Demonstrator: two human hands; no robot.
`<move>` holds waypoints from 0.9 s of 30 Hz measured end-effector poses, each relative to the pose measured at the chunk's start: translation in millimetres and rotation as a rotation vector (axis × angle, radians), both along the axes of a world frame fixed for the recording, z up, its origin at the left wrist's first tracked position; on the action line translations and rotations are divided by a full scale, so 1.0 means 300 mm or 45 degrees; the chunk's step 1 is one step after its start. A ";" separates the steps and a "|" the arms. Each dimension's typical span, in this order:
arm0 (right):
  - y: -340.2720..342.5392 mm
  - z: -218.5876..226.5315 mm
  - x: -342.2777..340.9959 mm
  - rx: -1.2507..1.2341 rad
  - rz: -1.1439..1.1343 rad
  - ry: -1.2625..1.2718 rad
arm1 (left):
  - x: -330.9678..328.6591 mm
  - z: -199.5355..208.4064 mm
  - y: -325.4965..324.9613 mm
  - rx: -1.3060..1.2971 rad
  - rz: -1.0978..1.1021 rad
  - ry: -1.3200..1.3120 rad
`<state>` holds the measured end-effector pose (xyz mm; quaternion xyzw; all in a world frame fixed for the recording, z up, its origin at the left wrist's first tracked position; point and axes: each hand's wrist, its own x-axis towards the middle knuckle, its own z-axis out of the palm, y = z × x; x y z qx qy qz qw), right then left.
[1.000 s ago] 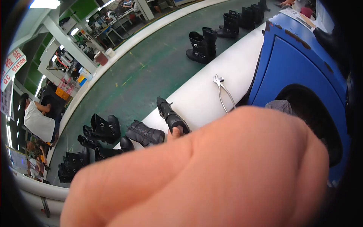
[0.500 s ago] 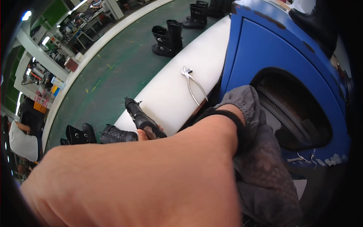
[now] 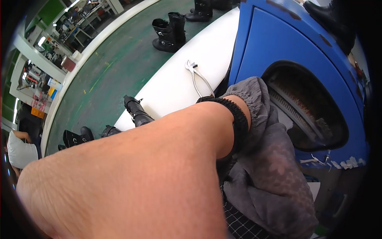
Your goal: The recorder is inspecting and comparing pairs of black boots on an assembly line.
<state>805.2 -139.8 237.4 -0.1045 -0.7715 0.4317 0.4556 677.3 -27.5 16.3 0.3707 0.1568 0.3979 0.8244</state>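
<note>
A bare arm (image 3: pixel 131 179) fills the lower left of the head view and crosses toward the middle. A grey sleeve cover (image 3: pixel 270 167) with a black elastic cuff (image 3: pixel 236 119) continues from it down to the lower right. Neither of my hands shows; I cannot tell which arm this is. Just beyond the arm a black boot (image 3: pixel 137 111) lies on the white conveyor belt (image 3: pixel 175 87). Metal pincers (image 3: pixel 199 75) lie on the belt farther up, close to the cuff.
A blue machine (image 3: pixel 270 44) with a dark arched opening (image 3: pixel 306 107) stands at the right. A pair of black boots (image 3: pixel 171 30) stands farther along the belt, with more boots (image 3: pixel 77 137) at the lower left. Green floor (image 3: pixel 103 71) lies left, where another person (image 3: pixel 20 147) sits.
The arm has dropped and drawn back, uncovering the grey sleeve and black cuff. The view has swung toward the blue machine, so boots and pincers sit lower and closer.
</note>
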 end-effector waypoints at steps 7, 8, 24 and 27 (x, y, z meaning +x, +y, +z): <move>0.008 -0.002 -0.001 -0.001 0.000 -0.003 | 0.002 0.004 -0.001 -0.011 0.002 -0.022; 0.012 -0.002 -0.001 0.000 -0.002 -0.002 | 0.001 0.006 0.000 -0.013 0.003 -0.025; 0.029 0.013 -0.003 -0.004 -0.030 -0.013 | 0.011 0.019 0.004 -0.054 -0.033 -0.083; 0.042 0.017 0.005 -0.017 -0.056 -0.003 | 0.016 0.025 0.002 -0.068 -0.037 -0.103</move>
